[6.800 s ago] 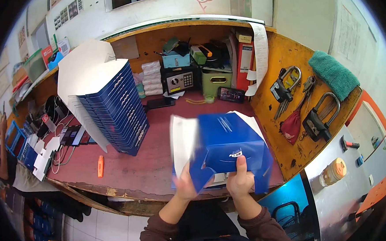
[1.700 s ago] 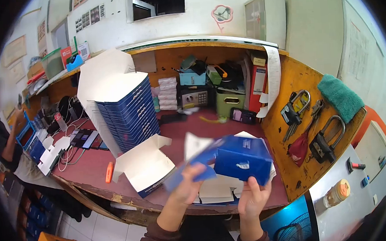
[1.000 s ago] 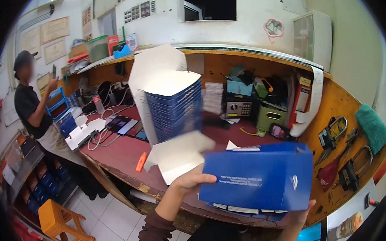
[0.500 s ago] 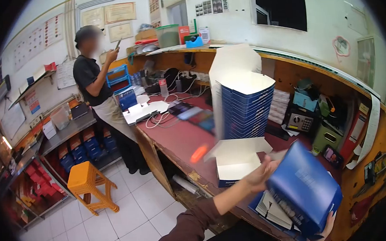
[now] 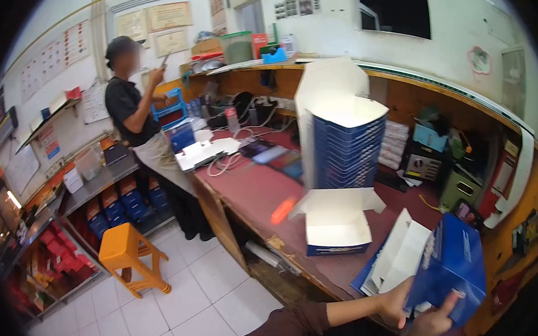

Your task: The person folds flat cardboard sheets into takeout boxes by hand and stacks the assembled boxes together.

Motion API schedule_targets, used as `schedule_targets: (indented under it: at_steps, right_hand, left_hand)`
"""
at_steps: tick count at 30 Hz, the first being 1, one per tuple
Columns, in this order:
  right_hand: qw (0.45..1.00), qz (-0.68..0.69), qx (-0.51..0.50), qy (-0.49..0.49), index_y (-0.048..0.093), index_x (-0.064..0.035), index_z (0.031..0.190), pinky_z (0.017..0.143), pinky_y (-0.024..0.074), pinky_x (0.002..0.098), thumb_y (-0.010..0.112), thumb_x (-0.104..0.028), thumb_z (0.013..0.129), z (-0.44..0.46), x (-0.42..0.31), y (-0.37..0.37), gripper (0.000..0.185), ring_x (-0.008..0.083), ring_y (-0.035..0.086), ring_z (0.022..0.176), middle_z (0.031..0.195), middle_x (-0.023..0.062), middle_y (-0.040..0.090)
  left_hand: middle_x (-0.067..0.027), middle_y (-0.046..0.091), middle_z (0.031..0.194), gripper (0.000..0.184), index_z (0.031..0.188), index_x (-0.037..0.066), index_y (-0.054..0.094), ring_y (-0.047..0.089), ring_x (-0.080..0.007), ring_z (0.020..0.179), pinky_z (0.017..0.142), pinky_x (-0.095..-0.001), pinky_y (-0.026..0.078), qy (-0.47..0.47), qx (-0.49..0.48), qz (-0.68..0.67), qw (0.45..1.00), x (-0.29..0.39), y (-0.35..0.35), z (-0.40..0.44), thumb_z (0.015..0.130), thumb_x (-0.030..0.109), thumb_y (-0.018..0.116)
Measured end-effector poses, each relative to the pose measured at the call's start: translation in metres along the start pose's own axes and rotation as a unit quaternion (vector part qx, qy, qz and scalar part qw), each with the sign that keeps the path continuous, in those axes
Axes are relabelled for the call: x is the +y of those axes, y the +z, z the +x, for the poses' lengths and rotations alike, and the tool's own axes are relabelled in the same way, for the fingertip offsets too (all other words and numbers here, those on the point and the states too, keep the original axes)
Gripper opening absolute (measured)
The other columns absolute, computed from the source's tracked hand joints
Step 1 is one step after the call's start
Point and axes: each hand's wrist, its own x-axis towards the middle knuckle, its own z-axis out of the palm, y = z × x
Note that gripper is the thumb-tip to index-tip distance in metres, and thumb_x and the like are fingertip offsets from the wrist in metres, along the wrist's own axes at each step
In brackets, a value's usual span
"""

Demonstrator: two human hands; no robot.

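At the lower right, a blue cardboard box [image 5: 456, 264], partly folded, is tilted with its printed outside towards me. My left hand [image 5: 395, 303] grips its lower left edge, with the fingers partly hidden. Close beside it, my right hand [image 5: 436, 325] holds the bottom of the same box, its thumb pressed on the blue face. Behind and left of the box, flat cardboard blanks [image 5: 369, 279] lie at the table edge. An open box [image 5: 337, 231] with a white inside stands farther back. Beyond it rises a tall stack of nested blue boxes [image 5: 348, 154].
An orange marker-like object [image 5: 282, 210] lies on the red tabletop [image 5: 252, 200]. Phones [image 5: 271, 154] and white cables lie farther back. A person [image 5: 133, 108] stands across the table, holding a phone. A yellow stool [image 5: 129, 256] is on the tiled floor. A safe [image 5: 423, 166] stands at the right.
The blue box has turned and its side has folded up. My left hand has moved down and right to its lower edge. My right thumb now shows on its face.
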Motion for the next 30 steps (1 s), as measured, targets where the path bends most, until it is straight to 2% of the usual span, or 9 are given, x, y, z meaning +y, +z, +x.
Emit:
schedule_targets:
  at_steps: [3,5,6,7,14,16,20,26,30]
  right_hand:
    - [0.986,-0.148,-0.055,-0.06,0.06,0.0055,0.102,0.059,0.0482,0.0309,0.048,-0.043,0.09,0.015,0.083,-0.027,0.051,0.0172,0.059,0.064,0.078,0.0081,0.064]
    - [0.953,0.286,-0.027,0.093,0.05,-0.0012,0.116,0.087,0.0428,0.0335,0.036,-0.041,0.095,0.009,-0.005,0.011,0.047,0.0201,0.057,0.094,0.104,0.0088,0.06]
    - [0.924,0.33,-0.19,0.039,0.048,-0.0025,0.117,0.1,0.0306,0.0351,0.036,-0.038,0.095,0.023,-0.011,-0.006,0.043,0.0189,0.047,0.111,0.119,0.0072,0.052]
    - [0.95,0.289,-0.074,0.091,0.05,-0.0005,0.115,0.093,0.0342,0.0324,0.046,-0.027,0.093,0.032,-0.015,-0.011,0.034,0.0162,0.048,0.104,0.108,0.0065,0.054]
    - [0.918,0.227,-0.278,0.168,0.048,0.0051,0.112,0.068,0.0422,0.0234,0.054,-0.011,0.086,0.073,-0.043,-0.034,0.031,0.0132,0.053,0.074,0.089,0.007,0.056]
    - [0.984,0.061,-0.165,-0.014,0.048,0.0066,0.11,0.073,0.0429,0.0243,0.053,-0.008,0.086,0.066,-0.028,-0.017,0.029,0.0131,0.054,0.076,0.089,0.0083,0.057]
    - [0.975,0.204,-0.089,-0.01,0.051,0.002,0.1,0.075,0.0416,0.0243,0.056,-0.004,0.084,0.061,-0.016,-0.018,0.018,0.0126,0.054,0.082,0.092,0.0075,0.058]
    - [0.988,0.006,0.059,-0.143,0.056,-0.0029,0.092,0.075,0.0449,0.0292,0.057,-0.006,0.085,0.009,0.018,0.01,0.008,0.0146,0.056,0.072,0.081,0.0031,0.06]
    - [0.917,0.353,-0.038,0.18,0.056,-0.009,0.094,0.065,0.0441,0.0251,0.059,-0.01,0.086,0.011,-0.018,0.034,0.009,0.0112,0.054,0.066,0.079,0.0008,0.059]
  left_hand:
    - [-0.0148,0.036,0.126,0.087,0.135,-0.003,0.015,0.036,-0.0196,0.112,0.094,-0.036,0.029,-0.067,0.161,0.241,0.955,-0.002,0.014,0.006,0.076,0.033,0.067]
    - [-0.0093,0.052,0.108,0.063,0.133,0.0,0.027,0.052,-0.013,0.088,0.076,-0.0281,0.043,-0.106,0.206,0.203,0.951,0.038,0.019,0.026,0.084,0.02,0.06]
    - [-0.0066,0.06,0.1,0.052,0.132,0.002,0.032,0.06,-0.0097,0.076,0.067,-0.0242,0.049,-0.12,0.216,0.186,0.951,0.051,0.016,0.029,0.088,0.014,0.057]
    - [-0.0069,0.061,0.099,0.048,0.13,0.002,0.036,0.06,-0.0109,0.079,0.068,-0.0248,0.05,-0.119,0.202,0.173,0.957,0.049,0.005,0.024,0.088,0.012,0.057]
    - [-0.0072,0.061,0.093,0.025,0.104,-0.004,0.055,0.058,-0.0116,0.084,0.073,-0.0243,0.046,-0.051,0.169,0.476,0.861,0.067,-0.025,0.031,0.081,0.002,0.063]
    - [-0.0074,0.061,0.095,0.027,0.104,-0.004,0.056,0.057,-0.0112,0.086,0.076,-0.0239,0.045,0.003,0.17,0.47,0.866,0.067,-0.011,0.037,0.081,0.005,0.065]
    - [-0.0088,0.06,0.095,0.032,0.107,-0.005,0.053,0.058,-0.0127,0.083,0.075,-0.0254,0.047,0.079,0.13,0.541,0.827,0.06,-0.019,0.038,0.08,0.004,0.065]
    - [-0.0166,0.055,0.1,0.041,0.118,-0.006,0.033,0.061,-0.0224,0.083,0.071,-0.0341,0.054,0.153,0.186,0.286,0.927,0.021,-0.002,0.028,0.083,-0.005,0.054]
    - [-0.0107,0.058,0.102,0.036,0.116,-0.006,0.041,0.059,-0.017,0.089,0.074,-0.0328,0.051,0.138,0.208,0.325,0.912,0.016,0.006,0.026,0.084,0.0,0.057]
